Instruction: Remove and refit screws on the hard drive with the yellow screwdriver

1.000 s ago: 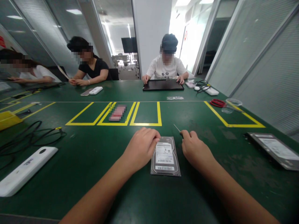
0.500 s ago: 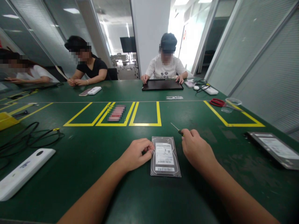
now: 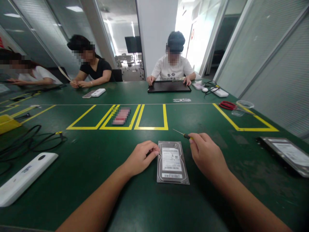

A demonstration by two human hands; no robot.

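A silver hard drive [image 3: 172,159] with a white label lies flat on the green table, between my two hands. The bent fingers and thumb of my left hand [image 3: 142,158] come together at its upper left edge, steadying it there. To the right of the drive, my right hand [image 3: 206,153] is closed round a small screwdriver [image 3: 186,136] with a black and yellow handle. Its thin shaft points left and slightly up, above the far end of the drive and apart from it. Most of the handle is hidden inside my fingers.
A second hard drive [image 3: 286,153] lies at the right. Red-handled pliers [image 3: 227,105] and a clear plastic cup [image 3: 243,106] stand beyond it. Left are a white device [image 3: 26,177] and black cables [image 3: 36,141]. A phone [image 3: 121,116] lies within yellow tape. Several people sit across.
The screwdriver has turned, its shaft now pointing more to the left and lying flatter, with more of its handle showing. My left hand stays at the drive's edge.
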